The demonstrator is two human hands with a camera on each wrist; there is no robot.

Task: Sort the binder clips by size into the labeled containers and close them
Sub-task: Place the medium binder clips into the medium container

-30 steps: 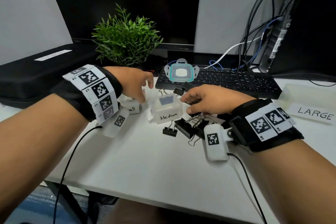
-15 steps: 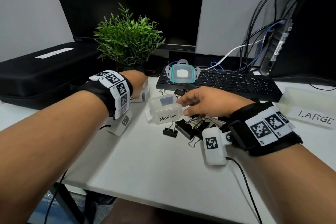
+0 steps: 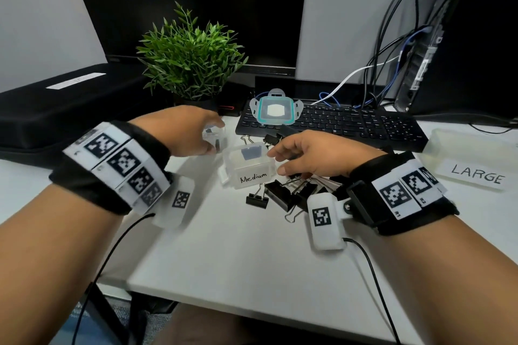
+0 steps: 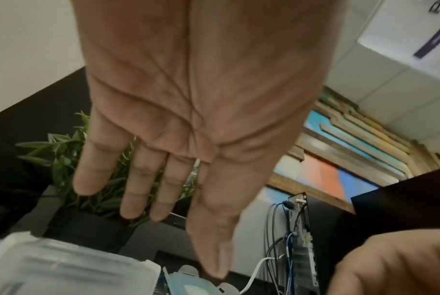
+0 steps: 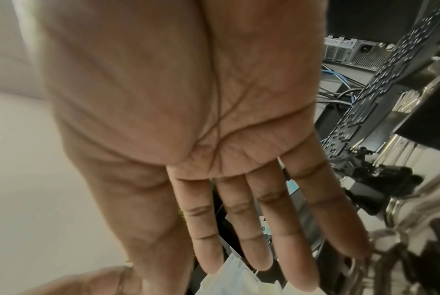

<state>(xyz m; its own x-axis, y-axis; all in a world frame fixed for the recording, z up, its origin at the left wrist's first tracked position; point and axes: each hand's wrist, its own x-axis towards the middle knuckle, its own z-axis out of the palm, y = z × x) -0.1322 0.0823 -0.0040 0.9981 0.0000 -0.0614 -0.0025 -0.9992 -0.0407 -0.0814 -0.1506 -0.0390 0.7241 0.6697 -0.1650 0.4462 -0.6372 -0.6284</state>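
Translucent white plastic, the small lidded container marked "Medium" (image 3: 246, 166) sits mid-desk on the white table (image 3: 238, 255), black metal binder clips (image 3: 283, 190) heaped just beside its right front. Over its right edge the right hand (image 3: 314, 157) hovers, fingers straight and slack, empty. The left hand (image 3: 185, 131), likewise released, reaches over a smaller clear box (image 3: 214, 134) beside it.

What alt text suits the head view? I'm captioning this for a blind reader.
Two hands reach over a white desk: the right hand beside a closed container labeled Medium, the left hand at a smaller container. Black binder clips lie in front; a container labeled LARGE sits far right.
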